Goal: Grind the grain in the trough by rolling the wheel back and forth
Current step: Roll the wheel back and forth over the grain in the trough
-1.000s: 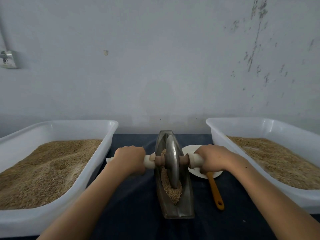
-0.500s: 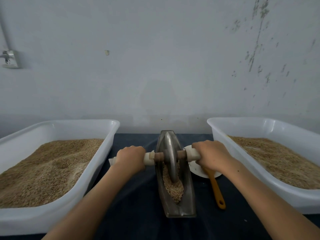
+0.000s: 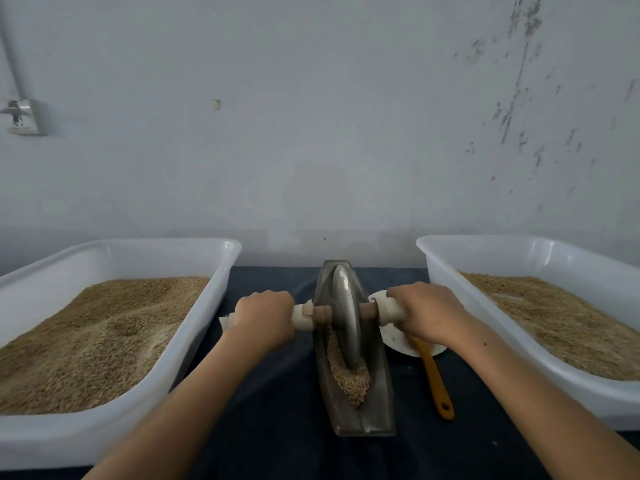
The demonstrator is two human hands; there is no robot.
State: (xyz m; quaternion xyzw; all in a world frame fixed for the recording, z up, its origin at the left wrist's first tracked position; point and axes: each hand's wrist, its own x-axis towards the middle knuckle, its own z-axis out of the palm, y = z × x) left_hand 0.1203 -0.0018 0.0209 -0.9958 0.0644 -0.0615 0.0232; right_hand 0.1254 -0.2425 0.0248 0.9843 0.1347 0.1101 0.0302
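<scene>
— What's the scene at the bench?

— A person stands over a boat-shaped metal trough [image 3: 358, 415] on a dark cloth [image 3: 277, 427], working a steel grinding wheel [image 3: 344, 320] set on a wooden axle [image 3: 322, 311]. The left hand [image 3: 265, 318] has its fingers curled round the pale wrapped handle [image 3: 302, 317] at 9 o'clock of the wheel; the right hand [image 3: 427, 313] wraps the matching handle at 3 o'clock. Both are full fists, knuckles up, nothing spread.

— And where's the wheel in its run?

— Toward the far half of the trough, about 12 o'clock, with its edge down in the channel.

— The grain?

— The grain [image 3: 348, 375] is heaped in the near end, 6 o'clock of the wheel, touching its lower rim. It looks coarse and kernel-like; I see no fine flour, so I'd judge the grinding is well short of done and many passes remain.

— Anything else on the table?

— A white plastic tub [image 3: 114, 258] of grain at 9 o'clock, a second tub [image 3: 526, 258] at 3 o'clock, and just right of the trough a white plate [image 3: 398, 339] with an orange-handled utensil [image 3: 434, 379] resting on it. Whether either tub holds finished meal, I can't tell.
</scene>
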